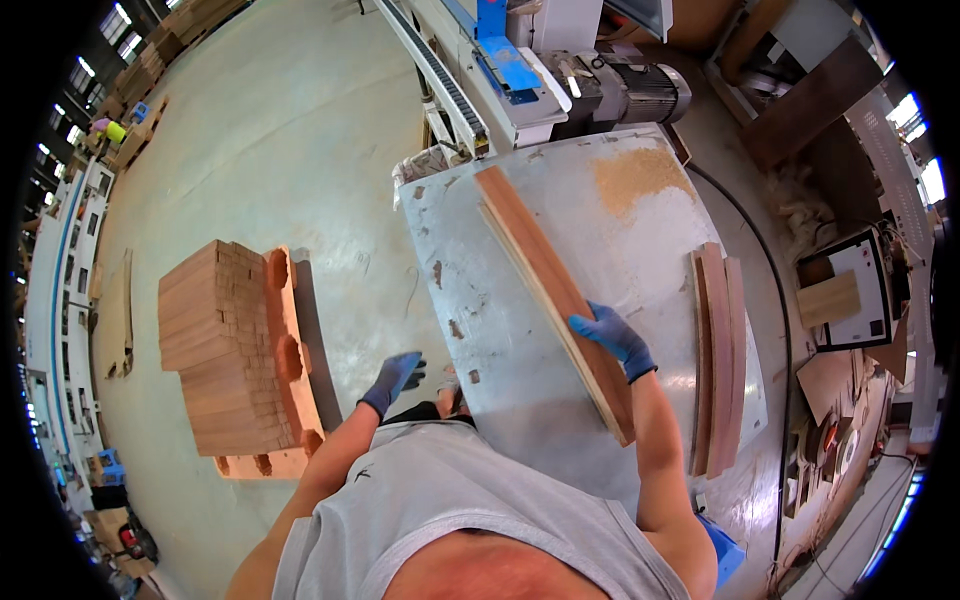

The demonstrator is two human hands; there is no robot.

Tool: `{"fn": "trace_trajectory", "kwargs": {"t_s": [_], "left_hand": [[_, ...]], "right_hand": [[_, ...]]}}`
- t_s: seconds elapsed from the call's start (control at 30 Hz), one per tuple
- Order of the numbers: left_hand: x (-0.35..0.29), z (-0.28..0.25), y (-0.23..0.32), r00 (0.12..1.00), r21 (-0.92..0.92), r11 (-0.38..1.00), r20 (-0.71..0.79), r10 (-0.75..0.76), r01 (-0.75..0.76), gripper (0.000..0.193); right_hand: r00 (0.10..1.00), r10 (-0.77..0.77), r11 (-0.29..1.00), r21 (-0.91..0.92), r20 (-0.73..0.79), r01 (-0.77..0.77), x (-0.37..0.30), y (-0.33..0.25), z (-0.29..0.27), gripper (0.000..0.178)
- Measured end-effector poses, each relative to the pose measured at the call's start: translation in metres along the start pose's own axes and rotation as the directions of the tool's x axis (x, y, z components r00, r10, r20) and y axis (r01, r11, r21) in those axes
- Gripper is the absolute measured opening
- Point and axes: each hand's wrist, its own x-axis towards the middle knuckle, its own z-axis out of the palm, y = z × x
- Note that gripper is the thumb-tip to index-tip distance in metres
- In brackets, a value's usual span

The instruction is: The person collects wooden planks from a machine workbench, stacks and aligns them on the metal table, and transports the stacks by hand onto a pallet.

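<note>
Leftmost, stacked planks (225, 345) stand on an orange-brown pallet (283, 310); the left hand (395, 380), its grip spread and empty, might best steady the paired boards (537, 252), keeping edges flush; these lie slantwise on the metal desk (500, 340), beneath the right hand (615, 338), whose pinch cannot be told; rightmost, more lengths of wood (712, 360).

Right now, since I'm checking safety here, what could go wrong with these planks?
With only the right hand on the middle planks and the left hand free, they might swing or slide apart. The outer planks lie close to the edge of the metal table, so a bump could knock one off.
</note>
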Motion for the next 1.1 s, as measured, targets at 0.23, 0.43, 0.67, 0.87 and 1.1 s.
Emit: {"fn": "trace_trajectory", "kwargs": {"t_s": [0.23, 0.43, 0.67, 0.87, 1.1], "left_hand": [[0.017, -0.002, 0.085, 0.997, -0.533, 0.846, 0.066, 0.03, 0.01, 0.064], [0.058, -0.015, 0.098, 0.952, -0.843, 0.524, 0.246, 0.181, 0.118, 0.066], [0.072, -0.022, 0.085, 0.791, -0.455, 0.795, 0.267, 0.551, -0.401, 0.07], [0.055, -0.025, 0.097, 0.671, -0.052, 0.694, 0.212, 0.71, -0.718, 0.051], [0.086, -0.041, 0.122, 0.445, 0.644, 0.17, 0.292, 0.847, -0.746, 0.048]], "right_hand": [[0.962, 0.055, 0.998, -0.054, 0.267, -0.042, -0.029, -0.023, 0.075, 0.081], [0.95, -0.001, 0.983, -0.175, 0.313, 0.058, -0.031, -0.022, 0.093, 0.089], [0.84, 0.072, 0.995, -0.095, 0.538, -0.025, -0.011, -0.019, 0.088, 0.105], [0.851, 0.047, 0.999, -0.004, 0.523, -0.053, -0.016, -0.012, 0.082, 0.108], [0.911, -0.045, 0.999, 0.012, 0.41, 0.044, -0.034, -0.029, 0.079, 0.108]]}}
